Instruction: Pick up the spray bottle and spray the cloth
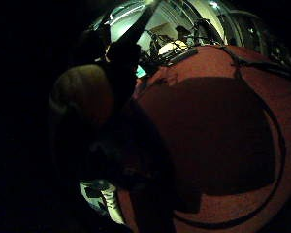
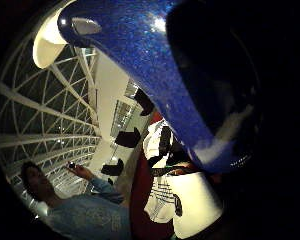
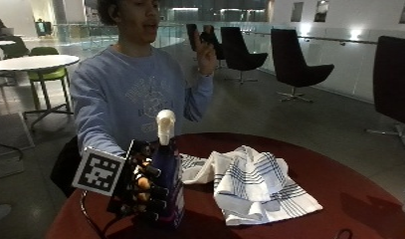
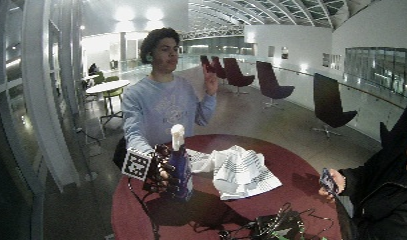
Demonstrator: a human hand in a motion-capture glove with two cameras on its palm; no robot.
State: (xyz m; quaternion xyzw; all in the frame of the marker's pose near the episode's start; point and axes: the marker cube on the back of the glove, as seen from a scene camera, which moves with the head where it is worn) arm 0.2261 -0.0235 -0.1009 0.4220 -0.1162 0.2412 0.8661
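Your grip [image 3: 144, 185] is wrapped round the spray bottle [image 3: 167, 191], standing on the counter [image 3: 348, 189]. Cloth [image 3: 255, 186] sits just beside it, so lift, aim the nozzle [image 3: 165, 125] cloth-ward, then squeeze.

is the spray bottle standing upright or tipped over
Upright: the spray bottle stands on the red table with its white nozzle on top, the gloved right hand gripping its body.
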